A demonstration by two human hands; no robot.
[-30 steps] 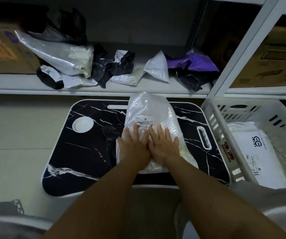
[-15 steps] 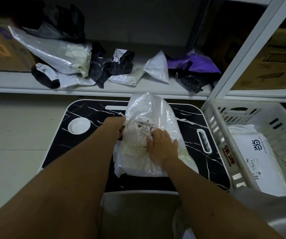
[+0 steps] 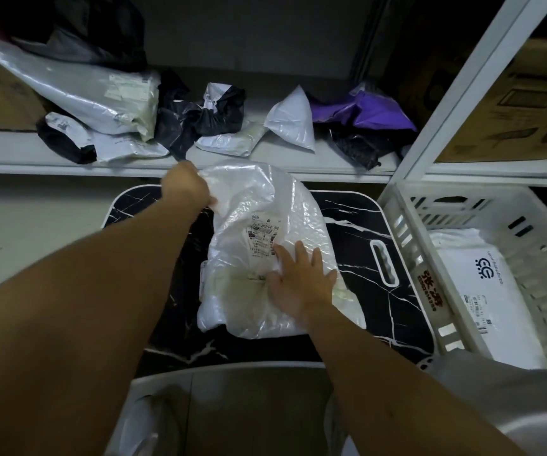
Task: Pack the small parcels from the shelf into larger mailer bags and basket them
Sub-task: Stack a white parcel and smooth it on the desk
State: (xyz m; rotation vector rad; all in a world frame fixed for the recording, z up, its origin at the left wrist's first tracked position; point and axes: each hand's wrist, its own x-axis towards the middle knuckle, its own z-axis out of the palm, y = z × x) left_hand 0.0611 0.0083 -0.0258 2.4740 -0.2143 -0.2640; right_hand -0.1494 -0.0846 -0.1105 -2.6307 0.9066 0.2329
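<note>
Mailer bag on lap table, both hands on it.

The translucent white mailer bag (image 3: 265, 245) lies on the black marble-pattern lap table (image 3: 361, 245), label side up, with a parcel showing faintly inside it. Left hand (image 3: 185, 189) grips the bag's far left corner, fingers curled round the plastic. Right hand (image 3: 298, 278) rests flat on the bag's near half, fingers straight and spread, pressing down. White basket (image 3: 407, 232) stands just right of the table and holds one white packed bag (image 3: 492, 291). Small parcels (image 3: 199, 116), black, white and purple, lie along the shelf (image 3: 265, 159) behind the table.
</note>
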